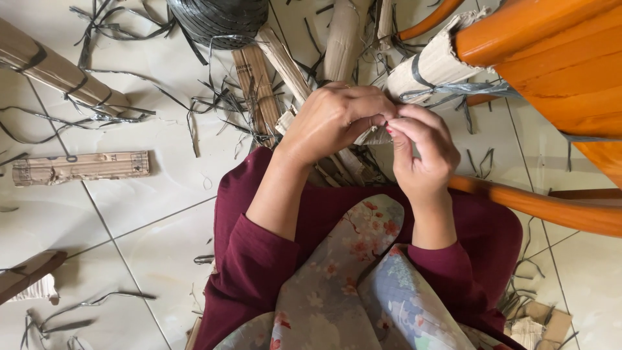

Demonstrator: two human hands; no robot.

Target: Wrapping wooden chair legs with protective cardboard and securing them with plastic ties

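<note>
Both hands, left hand (334, 120), right hand (421, 152), hiding cardboard piece (374, 136)

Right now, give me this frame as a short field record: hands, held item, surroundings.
left hand: closed over a rolled cardboard piece, fingers curled
right hand: pinching the same piece at its end
floor: pale tiles, strewn with dark strap scraps
nearby: tied cardboard roll, flat cardboard strip, dark strap coil
right side: orange wooden furniture
</note>
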